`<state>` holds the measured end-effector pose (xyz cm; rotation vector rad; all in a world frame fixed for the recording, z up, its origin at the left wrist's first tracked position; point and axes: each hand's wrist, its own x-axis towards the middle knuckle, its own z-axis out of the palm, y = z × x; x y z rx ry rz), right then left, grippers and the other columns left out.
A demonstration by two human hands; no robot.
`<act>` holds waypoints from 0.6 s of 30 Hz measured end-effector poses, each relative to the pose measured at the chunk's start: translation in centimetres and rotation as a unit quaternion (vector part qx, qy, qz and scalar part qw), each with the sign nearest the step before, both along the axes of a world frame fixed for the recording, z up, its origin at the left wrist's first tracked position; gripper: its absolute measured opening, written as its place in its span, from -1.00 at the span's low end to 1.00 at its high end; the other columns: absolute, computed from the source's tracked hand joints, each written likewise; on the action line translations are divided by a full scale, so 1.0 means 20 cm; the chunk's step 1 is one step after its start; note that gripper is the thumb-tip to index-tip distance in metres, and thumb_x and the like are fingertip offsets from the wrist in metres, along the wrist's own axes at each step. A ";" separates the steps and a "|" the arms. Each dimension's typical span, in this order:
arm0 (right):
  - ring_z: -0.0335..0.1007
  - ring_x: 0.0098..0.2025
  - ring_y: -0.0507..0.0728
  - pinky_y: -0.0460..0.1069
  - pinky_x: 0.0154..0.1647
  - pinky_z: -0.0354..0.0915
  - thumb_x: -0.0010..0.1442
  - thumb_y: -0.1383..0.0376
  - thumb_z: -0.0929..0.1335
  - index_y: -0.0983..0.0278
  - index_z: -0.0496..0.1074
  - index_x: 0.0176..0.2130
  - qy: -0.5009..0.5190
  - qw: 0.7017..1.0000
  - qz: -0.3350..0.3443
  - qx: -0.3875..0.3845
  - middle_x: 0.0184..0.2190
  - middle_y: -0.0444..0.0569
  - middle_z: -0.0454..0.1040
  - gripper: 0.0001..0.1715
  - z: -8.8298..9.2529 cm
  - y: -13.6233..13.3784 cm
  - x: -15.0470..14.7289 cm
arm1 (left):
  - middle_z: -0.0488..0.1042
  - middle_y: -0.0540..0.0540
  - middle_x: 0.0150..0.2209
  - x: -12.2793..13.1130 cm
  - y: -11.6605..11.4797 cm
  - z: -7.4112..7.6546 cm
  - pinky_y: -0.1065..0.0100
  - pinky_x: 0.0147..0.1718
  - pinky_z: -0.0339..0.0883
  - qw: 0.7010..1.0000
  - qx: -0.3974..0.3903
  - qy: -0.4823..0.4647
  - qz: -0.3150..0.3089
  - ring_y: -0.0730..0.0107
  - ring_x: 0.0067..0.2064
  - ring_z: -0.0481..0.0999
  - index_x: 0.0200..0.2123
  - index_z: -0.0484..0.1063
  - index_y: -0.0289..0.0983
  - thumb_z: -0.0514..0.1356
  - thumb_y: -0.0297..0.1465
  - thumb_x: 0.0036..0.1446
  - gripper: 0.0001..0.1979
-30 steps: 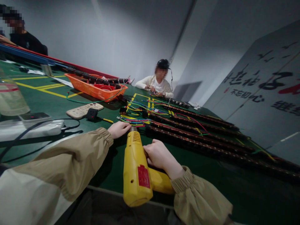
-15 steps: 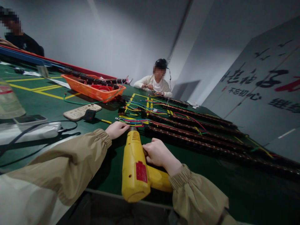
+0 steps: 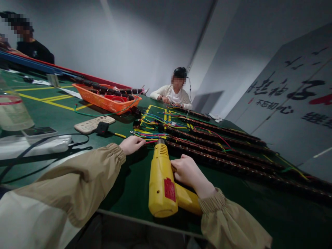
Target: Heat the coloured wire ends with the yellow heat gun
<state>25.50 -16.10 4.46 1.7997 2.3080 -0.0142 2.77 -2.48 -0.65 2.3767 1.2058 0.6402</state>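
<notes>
My right hand (image 3: 188,172) is wrapped round the handle of a yellow heat gun (image 3: 162,183), which lies on its side in the air with its metal nozzle pointing away from me. Just left of the nozzle, my left hand (image 3: 132,144) is closed on a red wire (image 3: 150,141); the fingertips are small, and other wires may be in the pinch. Behind it runs a bundle of coloured wires (image 3: 147,135). These wires lead to a row of long black strips with copper-coloured edges (image 3: 220,157) on the green table.
An orange basket (image 3: 103,103) with black parts stands beyond my left hand. Left of me are a phone in a beige case (image 3: 93,125), a small black block (image 3: 102,128), a white power strip (image 3: 49,144) with cables and a bottle (image 3: 15,112). A co-worker (image 3: 174,93) sits across the table.
The heat gun has moved right along the red wire, its nozzle now farther from my left hand. My left hand keeps its pinch. The whole view has shifted slightly.
</notes>
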 end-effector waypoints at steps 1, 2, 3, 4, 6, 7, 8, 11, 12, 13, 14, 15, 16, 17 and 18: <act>0.21 -0.25 -0.17 -0.06 0.13 0.07 0.08 0.29 0.18 0.39 0.37 -0.24 -0.002 1.000 -0.003 0.000 -0.31 -0.09 0.40 -0.69 0.00 0.00 0.00 | 0.36 -0.01 -0.60 0.00 0.00 0.00 0.45 -0.53 0.01 1.000 -0.007 -0.003 0.000 0.48 -0.54 0.29 -0.44 0.40 -0.30 -0.13 -0.11 0.18 -0.53; 0.22 -0.24 -0.16 -0.06 0.13 0.07 0.08 0.28 0.18 0.40 0.37 -0.24 -0.004 1.000 -0.004 0.001 -0.30 -0.08 0.40 -0.68 0.00 0.00 -0.01 | 0.37 -0.01 -0.60 0.00 0.00 0.00 0.45 -0.53 0.03 1.000 -0.015 -0.005 0.002 0.48 -0.54 0.31 -0.40 0.42 -0.29 -0.13 -0.10 0.18 -0.53; 0.22 -0.23 -0.16 -0.05 0.14 0.07 0.08 0.28 0.18 0.40 0.37 -0.24 -0.006 1.000 -0.005 0.000 -0.29 -0.07 0.40 -0.68 0.00 0.00 -0.01 | 0.37 -0.01 -0.60 0.00 0.00 0.00 0.45 -0.53 0.04 1.000 -0.021 -0.006 0.006 0.48 -0.53 0.32 -0.39 0.43 -0.28 -0.12 -0.10 0.18 -0.53; 0.22 -0.22 -0.16 -0.05 0.15 0.07 0.08 0.27 0.18 0.40 0.37 -0.23 -0.008 1.000 -0.005 0.000 -0.29 -0.07 0.40 -0.68 0.00 0.00 -0.01 | 0.38 -0.01 -0.60 0.00 0.00 0.00 0.44 -0.53 0.04 1.000 -0.024 -0.004 0.009 0.47 -0.53 0.32 -0.38 0.43 -0.28 -0.12 -0.10 0.18 -0.53; 0.22 -0.22 -0.16 -0.04 0.16 0.07 0.09 0.27 0.18 0.41 0.36 -0.23 -0.013 1.000 -0.003 -0.003 -0.28 -0.07 0.39 -0.67 0.01 0.00 -0.01 | 0.38 0.00 -0.60 0.00 0.00 0.00 0.44 -0.53 0.04 1.000 -0.025 0.000 0.010 0.47 -0.54 0.32 -0.39 0.43 -0.27 -0.13 -0.09 0.18 -0.53; 0.21 -0.22 -0.17 -0.04 0.16 0.07 0.09 0.27 0.18 0.41 0.36 -0.23 -0.014 1.000 -0.001 -0.004 -0.27 -0.07 0.39 -0.68 0.01 0.00 -0.01 | 0.38 0.00 -0.60 0.00 0.00 0.00 0.44 -0.53 0.04 1.000 -0.024 0.000 0.009 0.48 -0.54 0.32 -0.40 0.43 -0.28 -0.13 -0.09 0.18 -0.53; 0.21 -0.22 -0.17 -0.05 0.15 0.07 0.09 0.27 0.18 0.41 0.36 -0.24 -0.015 1.000 0.001 -0.005 -0.27 -0.07 0.39 -0.68 0.01 0.00 -0.02 | 0.38 0.00 -0.60 0.01 0.00 0.00 0.44 -0.53 0.04 1.000 -0.022 0.001 0.007 0.48 -0.54 0.32 -0.43 0.41 -0.29 -0.13 -0.09 0.18 -0.52; 0.22 -0.23 -0.16 -0.07 0.12 0.06 0.07 0.29 0.17 0.40 0.36 -0.24 -0.014 1.000 0.013 -0.006 -0.27 -0.06 0.40 -0.68 0.01 0.00 -0.04 | 0.38 -0.02 -0.60 0.01 -0.01 0.01 0.44 -0.53 0.03 1.000 -0.017 0.002 0.005 0.49 -0.54 0.31 -0.52 0.37 -0.32 -0.13 -0.09 0.19 -0.49; 0.23 -0.23 -0.16 -0.07 0.10 0.06 0.06 0.30 0.17 0.39 0.36 -0.24 -0.012 1.000 0.019 -0.006 -0.27 -0.06 0.40 -0.68 0.01 0.00 -0.05 | 0.38 -0.03 -0.59 0.01 0.00 0.00 0.44 -0.53 0.02 1.000 -0.016 0.003 0.006 0.49 -0.53 0.31 -0.51 0.38 -0.32 -0.13 -0.09 0.18 -0.49; 0.25 -0.23 -0.15 -0.07 0.09 0.04 0.05 0.30 0.17 0.38 0.36 -0.24 -0.010 1.000 0.024 -0.006 -0.26 -0.06 0.41 -0.68 0.01 0.00 -0.07 | 0.38 -0.03 -0.59 0.01 0.00 0.00 0.44 -0.53 0.02 1.000 -0.015 0.005 0.007 0.48 -0.53 0.32 -0.48 0.41 -0.31 -0.13 -0.09 0.18 -0.50; 0.26 -0.23 -0.13 -0.07 0.07 0.03 0.04 0.30 0.17 0.35 0.36 -0.24 -0.007 0.999 0.031 -0.005 -0.25 -0.06 0.41 -0.69 0.01 0.00 -0.09 | 0.39 -0.03 -0.58 0.01 0.00 0.00 0.44 -0.53 0.02 1.000 -0.017 0.007 0.008 0.46 -0.52 0.33 -0.43 0.44 -0.31 -0.13 -0.09 0.18 -0.50; 0.28 -0.22 -0.12 -0.07 0.05 0.01 0.03 0.30 0.17 0.33 0.36 -0.25 -0.004 0.999 0.038 -0.005 -0.24 -0.07 0.42 -0.69 0.01 0.00 -0.11 | 0.39 -0.03 -0.57 0.01 0.00 0.00 0.43 -0.53 0.03 1.000 -0.018 0.008 0.008 0.45 -0.51 0.33 -0.37 0.46 -0.30 -0.13 -0.10 0.18 -0.51; 0.29 -0.21 -0.10 -0.07 0.04 0.00 0.02 0.29 0.17 0.30 0.36 -0.25 -0.002 0.999 0.045 -0.004 -0.23 -0.08 0.42 -0.70 0.01 0.00 -0.13 | 0.40 -0.03 -0.56 0.01 0.01 0.00 0.43 -0.52 0.04 1.000 -0.017 0.009 0.006 0.44 -0.50 0.34 -0.32 0.47 -0.29 -0.13 -0.11 0.19 -0.52; 0.30 -0.20 -0.08 -0.07 0.02 -0.02 0.02 0.28 0.17 0.28 0.35 -0.26 0.001 0.999 0.052 -0.004 -0.23 -0.09 0.42 -0.71 0.01 0.00 -0.15 | 0.42 -0.04 -0.53 0.01 0.01 -0.01 0.43 -0.49 0.06 1.000 -0.013 0.008 0.002 0.43 -0.47 0.35 -0.29 0.47 -0.29 -0.13 -0.13 0.19 -0.52; 0.31 -0.19 -0.07 -0.07 0.01 -0.03 0.01 0.27 0.18 0.27 0.35 -0.26 0.003 0.998 0.058 -0.004 -0.22 -0.09 0.42 -0.71 0.01 -0.01 -0.16 | 0.43 -0.05 -0.50 0.00 0.01 -0.01 0.44 -0.47 0.08 1.000 -0.008 0.005 -0.002 0.41 -0.44 0.36 -0.28 0.47 -0.29 -0.13 -0.14 0.19 -0.53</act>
